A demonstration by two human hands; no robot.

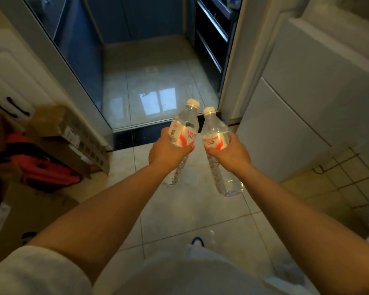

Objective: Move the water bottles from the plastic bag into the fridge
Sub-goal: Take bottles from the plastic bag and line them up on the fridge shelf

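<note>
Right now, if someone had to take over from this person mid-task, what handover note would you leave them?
Left hand: grip closed round the left water bottle at its label, cap pointing up and away.
Right hand: grip closed round the right water bottle the same way.
Both bottles are carried in the air over the tiled floor, side by side, close to each other near the labels.
A white appliance with closed doors, probably the fridge, stands on the right.
The plastic bag is not clearly in view.
Done: two bottles picked up.
Left: open the fridge, put both in, then check the bag for more.
</note>
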